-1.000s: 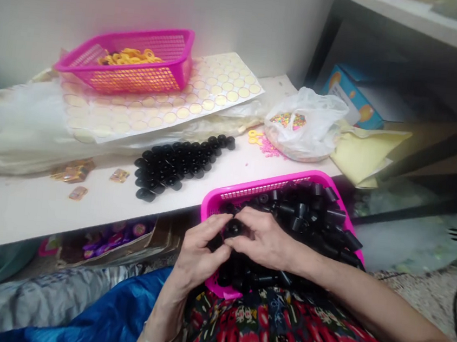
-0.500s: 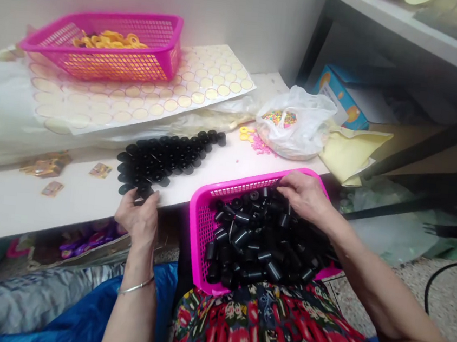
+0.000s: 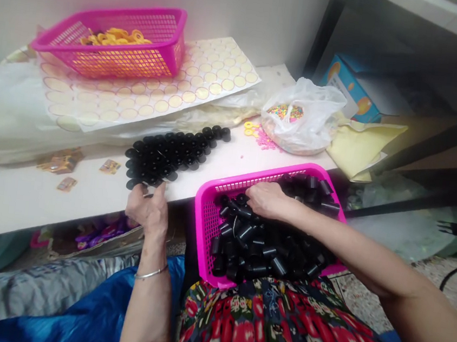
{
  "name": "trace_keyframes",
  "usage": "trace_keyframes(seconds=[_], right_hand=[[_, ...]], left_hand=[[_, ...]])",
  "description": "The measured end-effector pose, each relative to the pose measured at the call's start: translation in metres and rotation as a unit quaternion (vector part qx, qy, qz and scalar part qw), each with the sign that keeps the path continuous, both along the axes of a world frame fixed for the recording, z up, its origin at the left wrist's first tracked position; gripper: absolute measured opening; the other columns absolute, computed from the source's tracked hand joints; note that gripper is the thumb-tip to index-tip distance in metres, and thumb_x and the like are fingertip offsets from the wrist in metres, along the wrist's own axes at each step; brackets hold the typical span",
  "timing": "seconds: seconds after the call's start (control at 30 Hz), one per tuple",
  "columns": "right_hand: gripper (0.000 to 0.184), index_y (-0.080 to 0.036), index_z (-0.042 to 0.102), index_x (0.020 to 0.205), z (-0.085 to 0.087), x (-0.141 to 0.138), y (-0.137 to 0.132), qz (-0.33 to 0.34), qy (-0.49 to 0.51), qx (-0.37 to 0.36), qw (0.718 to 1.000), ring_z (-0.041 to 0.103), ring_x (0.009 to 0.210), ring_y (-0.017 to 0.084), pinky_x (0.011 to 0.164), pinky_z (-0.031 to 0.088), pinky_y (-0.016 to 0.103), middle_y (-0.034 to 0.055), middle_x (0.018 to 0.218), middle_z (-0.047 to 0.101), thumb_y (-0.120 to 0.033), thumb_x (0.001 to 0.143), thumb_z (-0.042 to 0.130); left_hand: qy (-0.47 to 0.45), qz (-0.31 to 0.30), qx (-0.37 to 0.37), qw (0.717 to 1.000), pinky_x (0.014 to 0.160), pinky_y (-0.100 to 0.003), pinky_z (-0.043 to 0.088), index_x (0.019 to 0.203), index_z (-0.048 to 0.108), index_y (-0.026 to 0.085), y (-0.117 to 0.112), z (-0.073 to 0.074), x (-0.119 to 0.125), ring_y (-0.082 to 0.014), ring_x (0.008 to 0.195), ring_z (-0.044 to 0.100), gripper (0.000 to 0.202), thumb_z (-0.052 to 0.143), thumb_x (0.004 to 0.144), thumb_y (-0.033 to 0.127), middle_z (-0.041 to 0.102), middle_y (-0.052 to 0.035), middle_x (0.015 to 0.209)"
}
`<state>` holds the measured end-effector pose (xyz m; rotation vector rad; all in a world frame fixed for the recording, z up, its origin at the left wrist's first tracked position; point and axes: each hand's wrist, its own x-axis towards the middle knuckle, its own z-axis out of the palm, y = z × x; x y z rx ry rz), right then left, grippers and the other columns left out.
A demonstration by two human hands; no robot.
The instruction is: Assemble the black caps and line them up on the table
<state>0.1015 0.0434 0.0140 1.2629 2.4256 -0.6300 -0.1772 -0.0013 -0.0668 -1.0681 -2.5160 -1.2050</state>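
Observation:
A pink basket (image 3: 205,220) full of black cylindrical caps (image 3: 269,246) rests on my lap. My right hand (image 3: 268,199) reaches into the basket, fingers curled down among the caps near its far-left side. My left hand (image 3: 148,206) is at the white table's front edge, fingers pinched at the near end of a tidy cluster of black caps (image 3: 173,151) standing on the table (image 3: 25,201). What the left fingers hold is hidden.
A second pink basket (image 3: 115,45) with yellow rings sits on a sheet of round stickers (image 3: 205,79) at the back. A plastic bag of coloured beads (image 3: 299,118), a blue box (image 3: 346,85) and small foil packets (image 3: 61,164) lie around.
Both hands left the basket middle, where they worked one cap together. My left hand went to the cap cluster on the table; my right hand moved to the basket's far side, then back leftward.

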Motion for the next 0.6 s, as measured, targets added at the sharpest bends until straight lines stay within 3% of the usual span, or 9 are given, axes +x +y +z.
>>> trace_keyframes(seconds=[0.1, 0.17, 0.23, 0.3, 0.37, 0.4, 0.47, 0.6], right_hand=[[0.024, -0.009, 0.070, 0.092, 0.001, -0.012, 0.005, 0.001, -0.010, -0.024, 1.000, 0.067, 0.086, 0.030, 0.065, 0.048, 0.034, 0.0186, 0.090, 0.071, -0.016, 0.078, 0.051], [0.023, -0.010, 0.070, 0.090, 0.000, -0.016, 0.007, 0.021, -0.012, -0.046, 0.999, 0.067, 0.083, 0.030, 0.063, 0.049, 0.034, 0.0174, 0.087, 0.071, -0.016, 0.072, 0.057], [0.023, -0.011, 0.071, 0.087, -0.001, -0.017, 0.008, 0.048, -0.009, -0.066, 0.997, 0.067, 0.081, 0.030, 0.061, 0.049, 0.032, 0.0160, 0.086, 0.071, -0.016, 0.066, 0.063], [0.024, -0.012, 0.071, 0.086, -0.002, -0.016, 0.007, 0.065, -0.003, -0.073, 0.995, 0.067, 0.081, 0.029, 0.060, 0.048, 0.031, 0.0149, 0.087, 0.071, -0.015, 0.065, 0.063], [0.024, -0.013, 0.070, 0.089, -0.004, -0.014, 0.006, 0.067, 0.001, -0.069, 0.995, 0.067, 0.082, 0.028, 0.060, 0.047, 0.030, 0.0144, 0.089, 0.071, -0.015, 0.068, 0.059], [0.025, -0.014, 0.070, 0.090, -0.005, -0.013, 0.005, 0.066, 0.000, -0.065, 0.996, 0.066, 0.083, 0.028, 0.060, 0.047, 0.030, 0.0141, 0.090, 0.071, -0.014, 0.068, 0.058], [0.027, -0.014, 0.069, 0.091, -0.007, -0.012, 0.003, 0.067, -0.001, -0.053, 0.996, 0.066, 0.084, 0.028, 0.062, 0.046, 0.031, 0.0138, 0.091, 0.070, -0.012, 0.067, 0.057], [0.027, -0.013, 0.066, 0.092, -0.006, -0.004, 0.000, 0.077, 0.017, -0.027, 0.997, 0.064, 0.083, 0.026, 0.063, 0.043, 0.031, 0.0141, 0.091, 0.069, -0.009, 0.068, 0.053]], left_hand=[[-0.073, -0.003, 0.088, 0.993, 0.075, -0.030, 0.042, 0.081, 0.064, 0.017, -0.011, 0.011, 0.025, -0.0149, 0.069, 0.052, 0.032, 0.069, 0.065, 0.043, 0.055, 0.0020, 0.070], [-0.180, -0.054, 0.141, 0.972, 0.071, -0.028, 0.043, 0.087, 0.063, 0.015, -0.016, 0.022, 0.047, -0.0121, 0.065, 0.052, 0.032, 0.070, 0.064, 0.037, 0.056, 0.0029, 0.070], [-0.344, -0.124, 0.164, 0.916, 0.060, -0.025, 0.042, 0.091, 0.061, 0.014, -0.021, 0.033, 0.067, -0.0087, 0.056, 0.048, 0.034, 0.070, 0.061, 0.029, 0.058, 0.0026, 0.071], [-0.495, -0.206, 0.155, 0.830, 0.055, -0.023, 0.040, 0.093, 0.058, 0.014, -0.023, 0.043, 0.081, -0.0073, 0.054, 0.049, 0.038, 0.068, 0.058, 0.021, 0.061, 0.0001, 0.077], [-0.579, -0.274, 0.135, 0.756, 0.057, -0.021, 0.042, 0.097, 0.056, 0.015, -0.025, 0.048, 0.089, -0.0078, 0.059, 0.053, 0.045, 0.066, 0.053, 0.012, 0.062, -0.0016, 0.086], [-0.597, -0.299, 0.127, 0.734, 0.059, -0.021, 0.043, 0.099, 0.055, 0.017, -0.026, 0.049, 0.091, -0.0082, 0.063, 0.055, 0.050, 0.065, 0.052, 0.008, 0.061, -0.0014, 0.090], [-0.601, -0.337, 0.108, 0.717, 0.062, -0.021, 0.046, 0.104, 0.052, 0.020, -0.027, 0.046, 0.094, -0.0090, 0.069, 0.056, 0.057, 0.065, 0.051, 0.003, 0.059, -0.0006, 0.095], [-0.559, -0.390, 0.074, 0.728, 0.070, -0.025, 0.048, 0.114, 0.045, 0.023, -0.029, 0.033, 0.099, -0.0114, 0.079, 0.058, 0.066, 0.073, 0.057, 0.005, 0.058, -0.0004, 0.098]])
